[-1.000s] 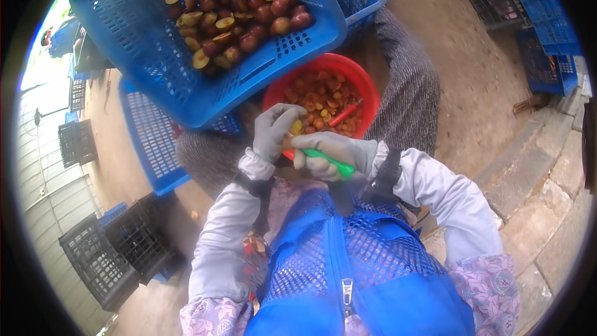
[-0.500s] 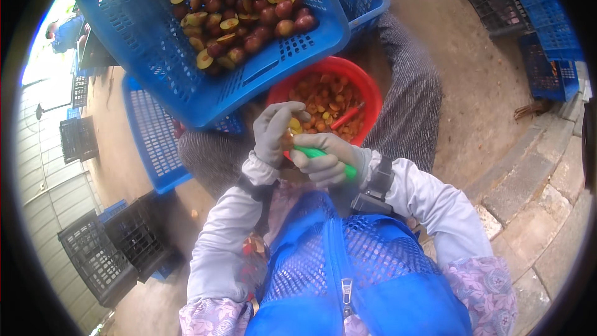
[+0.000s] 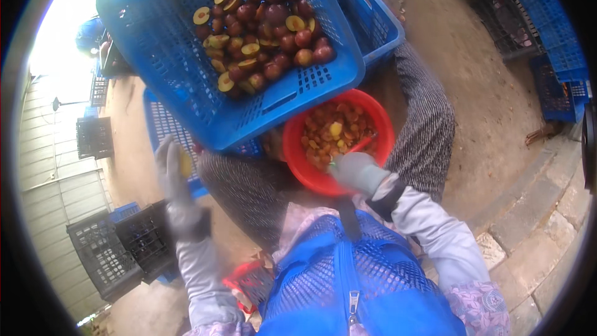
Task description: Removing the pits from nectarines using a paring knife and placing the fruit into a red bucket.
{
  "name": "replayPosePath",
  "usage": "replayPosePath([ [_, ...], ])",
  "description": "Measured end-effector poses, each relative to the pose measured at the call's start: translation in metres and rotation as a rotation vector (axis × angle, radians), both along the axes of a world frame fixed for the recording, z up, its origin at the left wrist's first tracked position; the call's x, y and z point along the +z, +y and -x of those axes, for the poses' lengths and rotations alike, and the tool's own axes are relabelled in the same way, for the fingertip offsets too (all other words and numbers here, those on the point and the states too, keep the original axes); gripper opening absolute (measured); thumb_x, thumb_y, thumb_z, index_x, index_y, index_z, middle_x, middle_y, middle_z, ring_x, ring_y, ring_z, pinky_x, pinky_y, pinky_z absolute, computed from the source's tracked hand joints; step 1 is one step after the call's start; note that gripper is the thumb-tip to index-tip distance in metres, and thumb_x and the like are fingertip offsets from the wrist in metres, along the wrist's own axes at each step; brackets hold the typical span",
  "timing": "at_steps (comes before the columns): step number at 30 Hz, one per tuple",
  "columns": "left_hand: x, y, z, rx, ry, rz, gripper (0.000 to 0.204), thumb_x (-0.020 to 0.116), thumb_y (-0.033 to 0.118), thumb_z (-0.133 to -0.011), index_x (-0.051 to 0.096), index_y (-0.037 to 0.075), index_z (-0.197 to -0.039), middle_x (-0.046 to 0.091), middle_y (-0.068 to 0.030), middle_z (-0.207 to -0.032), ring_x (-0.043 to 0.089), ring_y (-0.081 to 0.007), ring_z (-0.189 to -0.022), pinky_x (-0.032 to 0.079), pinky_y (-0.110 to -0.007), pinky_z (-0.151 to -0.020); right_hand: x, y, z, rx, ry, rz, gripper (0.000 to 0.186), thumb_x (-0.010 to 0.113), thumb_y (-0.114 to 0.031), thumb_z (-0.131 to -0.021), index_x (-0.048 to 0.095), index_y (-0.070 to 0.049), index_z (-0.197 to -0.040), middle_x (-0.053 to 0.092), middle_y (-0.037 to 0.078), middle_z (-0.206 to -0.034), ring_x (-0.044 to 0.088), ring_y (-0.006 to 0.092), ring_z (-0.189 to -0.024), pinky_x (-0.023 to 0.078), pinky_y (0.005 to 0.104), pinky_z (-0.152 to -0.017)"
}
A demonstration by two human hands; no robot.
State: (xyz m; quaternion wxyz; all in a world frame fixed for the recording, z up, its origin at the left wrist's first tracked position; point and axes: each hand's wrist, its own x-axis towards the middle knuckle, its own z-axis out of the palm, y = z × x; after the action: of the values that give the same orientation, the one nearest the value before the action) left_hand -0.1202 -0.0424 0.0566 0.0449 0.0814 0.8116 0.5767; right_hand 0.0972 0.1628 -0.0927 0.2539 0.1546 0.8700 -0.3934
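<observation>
My left hand (image 3: 175, 174), in a pale grey glove and blurred, is raised at the left over the lower blue crate (image 3: 158, 118), with a yellow fruit piece (image 3: 185, 163) at its fingers. My gloved right hand (image 3: 357, 173) is closed on a green-handled tool, mostly hidden, over the red basin (image 3: 293, 127). The basin holds cut fruit pieces (image 3: 333, 126) and a red handle (image 3: 360, 145). Above it, a tilted blue crate (image 3: 155, 68) holds red plums (image 3: 273, 50), several of them cut to show yellow flesh.
Another blue crate (image 3: 379, 18) sits behind the tilted one. Black crates (image 3: 106, 255) stand at the lower left, stacked crates (image 3: 541, 18) at the upper right. A person in blue (image 3: 90, 40) is at the far left. Paving blocks (image 3: 516, 242) edge the right side.
My hands have parted: the left moved left and away from the basin, the right moved slightly right and down into the basin with the tool. The view has shifted, with the crates appearing lower.
</observation>
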Motion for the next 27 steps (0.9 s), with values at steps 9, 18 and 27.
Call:
replayPosePath([
  [9,-0.055,0.144,0.081,-0.461,0.094,1.150,0.058,0.057,0.032,-0.076,0.040,0.001,-0.122,0.055,-0.0205,-0.110,0.056,-0.0314,-0.097,0.043,-0.035,-0.083,-0.004,-0.003,0.018,-0.242,-0.098,0.388,0.044,0.036,-0.039,-0.083,0.056,-0.001,-0.090,0.061,0.020,-0.079,0.059,0.0358,-0.077,0.044,0.0441,-0.074],
  [18,-0.122,0.142,0.126,-0.416,-0.484,0.681,0.052,0.059,0.019,-0.071,0.041,0.005,-0.118,0.055,-0.0128,-0.095,0.056,-0.0232,-0.079,0.046,-0.034,-0.070,0.000,0.005,0.016,-0.385,-0.074,0.659,0.039,0.042,-0.039,-0.085,0.052,-0.001,-0.087,0.058,0.015,-0.065,0.058,0.0258,-0.057,0.047,0.0362,-0.056],
  [27,-0.041,0.114,-0.021,-0.821,-0.653,-0.093,0.071,0.056,-0.002,-0.053,0.038,-0.002,-0.121,0.054,-0.0107,-0.101,0.054,-0.0180,-0.092,0.042,-0.025,-0.083,0.078,0.011,0.015,-0.620,0.260,1.041,0.025,0.042,-0.029,-0.091,0.047,-0.005,-0.092,0.050,0.004,-0.054,0.048,0.0118,-0.040,0.040,0.0236,-0.039],
])
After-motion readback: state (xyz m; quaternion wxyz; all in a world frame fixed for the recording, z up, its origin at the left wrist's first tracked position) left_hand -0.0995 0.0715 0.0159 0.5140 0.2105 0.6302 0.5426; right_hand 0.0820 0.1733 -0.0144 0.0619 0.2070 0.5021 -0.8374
